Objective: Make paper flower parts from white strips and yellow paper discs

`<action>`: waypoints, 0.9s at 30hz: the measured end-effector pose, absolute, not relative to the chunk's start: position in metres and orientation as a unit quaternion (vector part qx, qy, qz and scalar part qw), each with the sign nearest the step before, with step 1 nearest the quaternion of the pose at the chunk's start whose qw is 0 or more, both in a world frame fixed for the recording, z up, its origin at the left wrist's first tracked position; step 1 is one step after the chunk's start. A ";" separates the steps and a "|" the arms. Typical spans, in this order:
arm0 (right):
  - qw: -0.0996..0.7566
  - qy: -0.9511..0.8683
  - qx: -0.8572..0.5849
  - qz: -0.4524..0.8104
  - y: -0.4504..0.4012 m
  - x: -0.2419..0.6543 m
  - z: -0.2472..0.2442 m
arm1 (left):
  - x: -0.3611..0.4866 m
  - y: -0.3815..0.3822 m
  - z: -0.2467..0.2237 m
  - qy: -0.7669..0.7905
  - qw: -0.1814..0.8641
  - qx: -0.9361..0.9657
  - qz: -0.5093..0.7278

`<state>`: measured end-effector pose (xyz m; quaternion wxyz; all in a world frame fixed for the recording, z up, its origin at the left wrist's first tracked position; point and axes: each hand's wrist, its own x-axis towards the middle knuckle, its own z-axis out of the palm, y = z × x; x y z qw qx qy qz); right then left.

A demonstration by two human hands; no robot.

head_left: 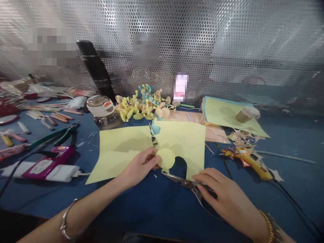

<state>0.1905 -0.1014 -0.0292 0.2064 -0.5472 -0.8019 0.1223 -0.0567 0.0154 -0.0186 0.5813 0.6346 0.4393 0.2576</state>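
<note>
Yellow paper disc pinched at edge by left hand, well clear of blades; right hand draped over steel scissors, grip unclear.

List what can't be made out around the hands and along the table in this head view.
Head view only:
The scissors: handles partly under the right hand, so its grip can't be told.
The round yellow paper piece: left edge hidden by the left hand.
The pink-white object: blurred, kind unreadable.
The red items: cut off by the left picture edge.
</note>
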 end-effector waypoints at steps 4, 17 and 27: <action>0.151 -0.796 -0.566 0.153 -0.111 0.202 -0.026 | -0.056 0.016 -0.019 0.434 0.586 0.631 0.266; 0.119 -0.764 -0.598 0.209 -0.112 0.206 -0.027 | -0.056 0.013 -0.019 0.426 0.600 0.645 0.205; 0.110 -0.779 -0.595 0.167 -0.114 0.204 -0.027 | -0.060 0.014 -0.025 0.429 0.609 0.628 0.225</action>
